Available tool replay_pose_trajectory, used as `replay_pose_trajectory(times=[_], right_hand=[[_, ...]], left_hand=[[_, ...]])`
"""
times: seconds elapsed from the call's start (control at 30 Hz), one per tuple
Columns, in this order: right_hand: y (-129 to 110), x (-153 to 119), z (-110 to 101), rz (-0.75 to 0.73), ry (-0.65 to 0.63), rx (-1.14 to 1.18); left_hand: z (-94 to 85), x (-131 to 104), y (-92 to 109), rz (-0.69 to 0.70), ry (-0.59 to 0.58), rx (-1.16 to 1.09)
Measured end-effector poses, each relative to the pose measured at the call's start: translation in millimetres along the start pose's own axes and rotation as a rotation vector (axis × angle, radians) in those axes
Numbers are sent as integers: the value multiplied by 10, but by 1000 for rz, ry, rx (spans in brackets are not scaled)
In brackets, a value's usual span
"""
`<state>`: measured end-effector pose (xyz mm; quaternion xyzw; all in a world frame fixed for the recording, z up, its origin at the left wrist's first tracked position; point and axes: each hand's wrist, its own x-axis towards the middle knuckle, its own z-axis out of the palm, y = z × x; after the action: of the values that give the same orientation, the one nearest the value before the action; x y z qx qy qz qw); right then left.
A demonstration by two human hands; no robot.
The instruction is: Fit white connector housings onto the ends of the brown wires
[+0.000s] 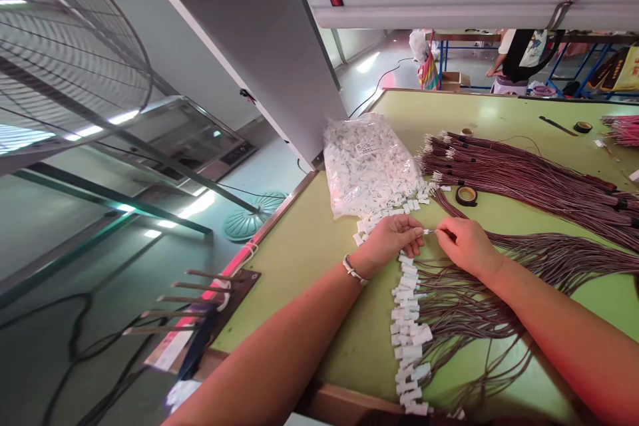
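Observation:
Between the thumb and fingers of my left hand [394, 238] is a small white connector [426, 231], pinched near its end. My right hand [465, 244] is closed on a thin wire just right of the connector; the fingers cover most of it. Below both hands runs a column of white connectors [408, 313] joined to brown wires [469, 309] that spread to the right. Loose white connectors [369, 221] lie just behind my left hand, spilling from a clear plastic bag [367, 160] full of them.
Bundles of brown wires [529, 180] lie across the green table [279, 279], near a roll of black tape [466, 196]. A rack of metal pegs [219, 306] sits on the left edge. A large fan [74, 46] stands at left. Another person's hand [492, 72] shows at the back.

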<state>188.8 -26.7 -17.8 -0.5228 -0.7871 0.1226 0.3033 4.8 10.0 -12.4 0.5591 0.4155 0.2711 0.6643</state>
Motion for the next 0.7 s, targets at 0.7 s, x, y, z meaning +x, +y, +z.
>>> replay_pose_trajectory(times=[0.7], right_hand=[[-34,-3,25,-49,-136,-128]], left_hand=[[43,-18,14,23,4,37]])
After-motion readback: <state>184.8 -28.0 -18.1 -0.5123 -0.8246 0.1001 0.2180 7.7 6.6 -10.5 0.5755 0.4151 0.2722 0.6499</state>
